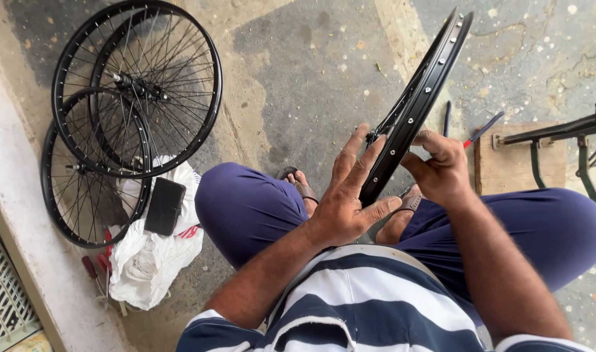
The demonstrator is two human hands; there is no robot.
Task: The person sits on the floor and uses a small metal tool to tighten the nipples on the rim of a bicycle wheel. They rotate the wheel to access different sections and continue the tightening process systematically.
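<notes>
Head view, person seated on concrete floor (311,58), knees apart. Black bicycle rim (418,98) held on edge between both hands, long axis running from lower-left near the lap up to upper-right, away from the body; seen nearly edge-on, w/ spoke holes and nipples along its face. Left hand (350,195) lies flat against the rim's near-left side, fingers spread and extended upward, thumb out toward the rim, not closed round it. Right hand (441,169) sits on the rim's right side, fingers curled and pinched together at the rim edge; what the tips pinch can't be told. Both hands touch the rim's lower part; upper end free in air. Containers: white plastic bag (148,261) on floor at left, contents hidden; dark flat phone-like object (163,205) lies on top. Stacked spoked wheels (135,85) just beside bag, well apart from hands. Truing stand (559,133) on wooden board (506,163) at right.
</notes>
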